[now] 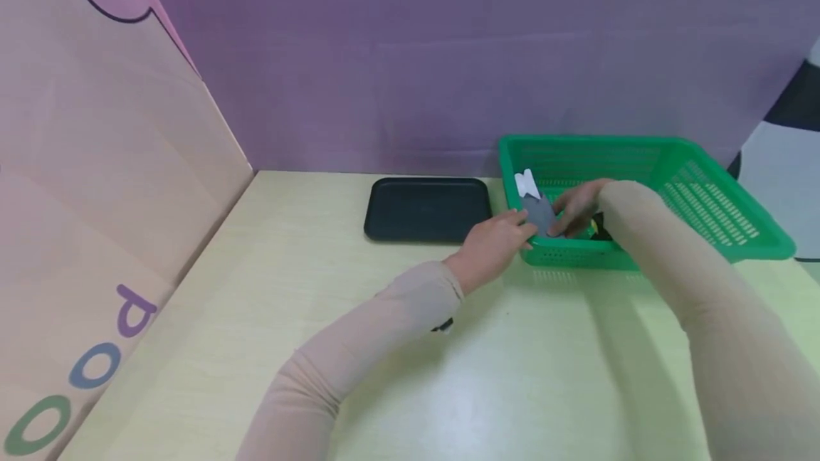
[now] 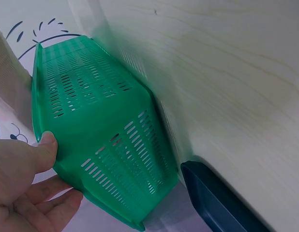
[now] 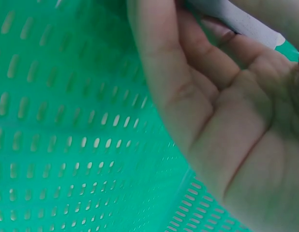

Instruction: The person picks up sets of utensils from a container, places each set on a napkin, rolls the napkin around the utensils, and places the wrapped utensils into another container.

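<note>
A green plastic basket (image 1: 583, 256) with slotted walls stands at the back right of the table. At its near left corner my left hand (image 1: 493, 246) holds the rim; in the left wrist view the thumb (image 2: 47, 147) lies on the rim, with the other fingers around the edge. My right hand (image 1: 581, 206) reaches inside, its fingers on a flat grey piece (image 1: 537, 212) by the left wall. That grey piece (image 3: 251, 24) shows between thumb and fingers in the right wrist view. A white folded piece (image 1: 527, 183) adjoins it.
Left of the basket lies a dark rectangular tray (image 1: 426, 210) on the pale wooden table (image 1: 269, 290). A small black and yellow thing (image 1: 598, 227) is in the basket, partly hidden by the right arm. A purple backdrop (image 1: 416, 62) rises behind the table.
</note>
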Action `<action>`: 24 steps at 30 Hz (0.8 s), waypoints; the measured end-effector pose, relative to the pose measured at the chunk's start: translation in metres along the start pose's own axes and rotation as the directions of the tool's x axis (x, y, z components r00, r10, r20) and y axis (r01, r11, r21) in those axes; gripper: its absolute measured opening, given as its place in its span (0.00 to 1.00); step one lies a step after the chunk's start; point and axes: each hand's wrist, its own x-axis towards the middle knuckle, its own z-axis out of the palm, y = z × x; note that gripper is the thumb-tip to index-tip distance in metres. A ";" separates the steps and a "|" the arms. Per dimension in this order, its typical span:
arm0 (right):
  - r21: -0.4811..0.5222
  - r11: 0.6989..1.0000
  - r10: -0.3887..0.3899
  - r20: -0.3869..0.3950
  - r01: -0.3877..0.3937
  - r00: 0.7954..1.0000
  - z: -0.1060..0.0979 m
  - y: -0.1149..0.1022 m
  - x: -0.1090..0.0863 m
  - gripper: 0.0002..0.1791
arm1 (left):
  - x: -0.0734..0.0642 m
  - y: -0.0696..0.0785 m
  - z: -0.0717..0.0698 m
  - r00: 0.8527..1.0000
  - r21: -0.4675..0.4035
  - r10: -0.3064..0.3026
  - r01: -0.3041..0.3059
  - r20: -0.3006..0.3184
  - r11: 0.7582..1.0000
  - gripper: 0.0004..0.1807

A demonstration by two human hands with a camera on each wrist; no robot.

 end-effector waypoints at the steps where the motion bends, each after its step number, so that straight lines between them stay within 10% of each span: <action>1: -0.016 1.000 0.004 0.006 -0.004 1.000 0.001 -0.001 0.000 0.35 | 0.000 0.001 0.001 1.000 0.003 0.002 -0.002 0.000 1.000 0.19; 24: -0.111 0.991 0.066 -0.037 -0.069 0.997 0.003 -0.004 -0.006 0.46 | 0.000 0.007 0.000 0.999 0.048 0.007 -0.005 -0.032 0.999 0.18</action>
